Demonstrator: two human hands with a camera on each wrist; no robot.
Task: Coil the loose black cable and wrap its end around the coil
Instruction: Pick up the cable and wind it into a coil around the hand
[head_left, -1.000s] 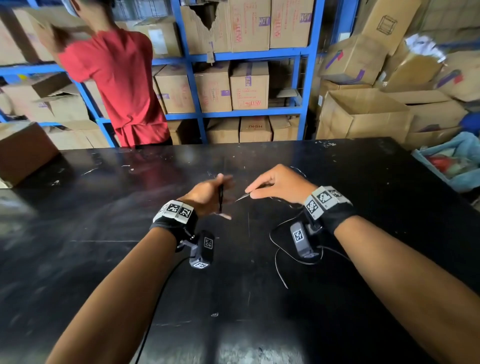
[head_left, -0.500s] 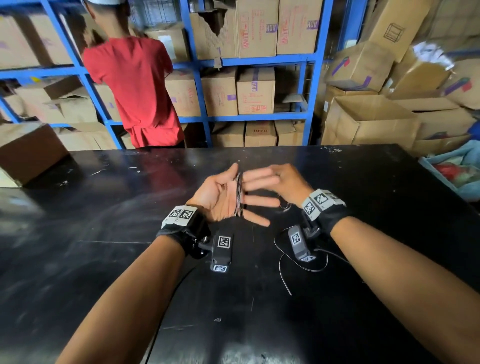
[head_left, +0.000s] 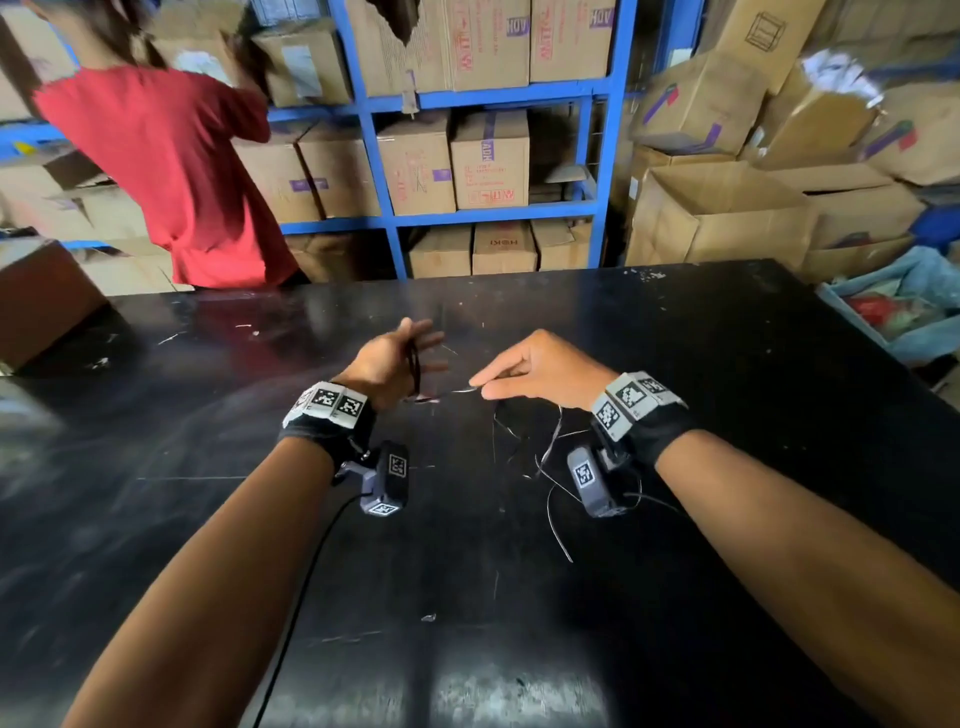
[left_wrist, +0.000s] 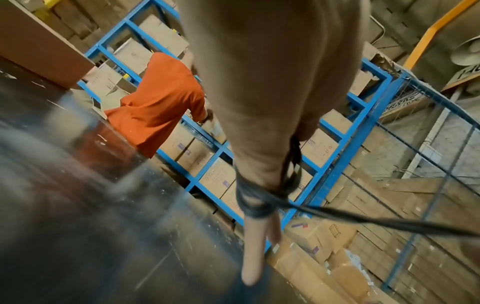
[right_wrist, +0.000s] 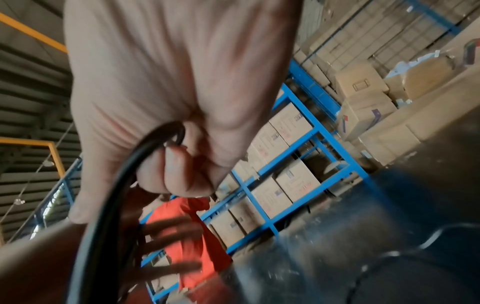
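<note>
Winding the black cable (head_left: 414, 364) round the straight fingers (left_wrist: 250, 265) of the left hand (head_left: 387, 364) makes the coil. That hand stays flat with loops round it. The right hand (head_left: 540, 371) pinches the cable, and the rest lies loose on the worktop (head_left: 727, 364). I think each new loop should be pulled snug beside the others, not too tight.

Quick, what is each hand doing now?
Left hand: open, fingers straight, black cable coiled around them.
Right hand: pinches the cable's free run.
</note>
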